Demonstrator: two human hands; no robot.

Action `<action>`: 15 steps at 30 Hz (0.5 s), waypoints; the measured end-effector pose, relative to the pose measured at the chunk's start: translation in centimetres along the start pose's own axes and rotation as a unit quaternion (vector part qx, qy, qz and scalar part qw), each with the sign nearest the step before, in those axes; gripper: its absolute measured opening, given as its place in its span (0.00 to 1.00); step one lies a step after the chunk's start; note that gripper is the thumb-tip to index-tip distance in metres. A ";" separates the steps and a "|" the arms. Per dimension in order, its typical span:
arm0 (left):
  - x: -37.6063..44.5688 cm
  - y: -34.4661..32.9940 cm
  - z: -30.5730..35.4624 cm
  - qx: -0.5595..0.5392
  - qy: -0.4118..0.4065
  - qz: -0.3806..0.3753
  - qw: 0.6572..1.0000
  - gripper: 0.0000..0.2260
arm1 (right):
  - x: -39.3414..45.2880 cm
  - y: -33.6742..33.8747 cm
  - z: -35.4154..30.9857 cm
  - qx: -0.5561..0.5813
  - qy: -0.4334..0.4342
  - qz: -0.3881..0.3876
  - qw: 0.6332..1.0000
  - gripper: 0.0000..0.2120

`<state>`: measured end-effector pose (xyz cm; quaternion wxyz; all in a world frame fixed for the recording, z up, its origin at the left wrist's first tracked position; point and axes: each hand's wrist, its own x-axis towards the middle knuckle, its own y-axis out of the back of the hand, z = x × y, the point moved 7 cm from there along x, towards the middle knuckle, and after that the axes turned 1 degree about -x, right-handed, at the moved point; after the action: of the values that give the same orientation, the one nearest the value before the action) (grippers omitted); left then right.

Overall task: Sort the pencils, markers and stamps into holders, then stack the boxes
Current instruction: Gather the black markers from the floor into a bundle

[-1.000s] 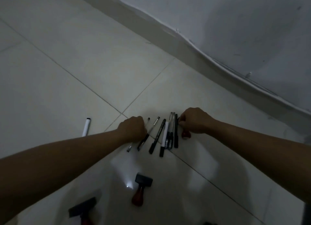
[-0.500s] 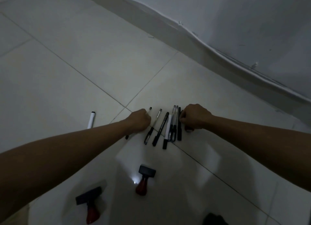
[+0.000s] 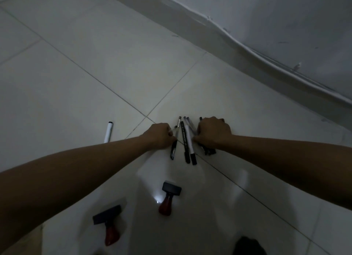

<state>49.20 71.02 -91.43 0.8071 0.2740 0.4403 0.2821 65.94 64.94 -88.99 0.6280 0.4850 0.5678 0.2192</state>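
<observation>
Both forearms reach in from the lower corners of the frame toward a small cluster of pens and markers (image 3: 185,140) lying on the pale tiled floor (image 3: 95,64), just right of the frame's centre. The left hand (image 3: 159,135) sits at the cluster's left edge with its fingers curled under; they seem to pinch a thin clear pen (image 3: 174,138) that runs down past the knuckles, though the dim light makes the grip hard to read. The right hand (image 3: 213,133) is knuckles-up at the cluster's right edge, its fingers curled around a few dark pens (image 3: 208,150) whose ends stick out below the wrist and above the knuckles. Between the two hands lie a black marker (image 3: 184,142) and a white-barrelled marker with a black cap (image 3: 190,146), side by side and nearly touching. A lone white marker (image 3: 108,131) lies well apart, left of centre, beside a tile joint. Toward the bottom of the frame two stamps lie on their sides: one with a black block and red-brown handle (image 3: 168,199) at lower centre (next to a small bright glint on the tile), and another of the same kind (image 3: 108,222) at lower left. A dark, indistinct shape (image 3: 247,247) pokes in at the bottom edge. A grey wall and its skirting (image 3: 266,50) cross the upper right.
</observation>
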 end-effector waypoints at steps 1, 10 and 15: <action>0.0 0.1 -0.1 -0.001 -0.001 0.004 1.000 0.14 | -0.1 -0.2 -0.4 -0.010 0.003 -0.005 1.000 0.16; -0.7 0.0 -1.1 -0.019 0.027 -0.005 0.999 0.14 | 0.6 -2.1 -0.4 0.040 -0.036 -0.084 0.995 0.10; -1.4 -0.5 -1.9 -0.238 0.090 -0.055 0.965 0.12 | 0.5 0.7 0.3 0.112 -0.010 -0.051 0.992 0.15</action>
<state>47.00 70.06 -91.84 0.8201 0.0227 0.4459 0.3580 66.59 65.58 -88.66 0.5858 0.5248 0.6065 0.1163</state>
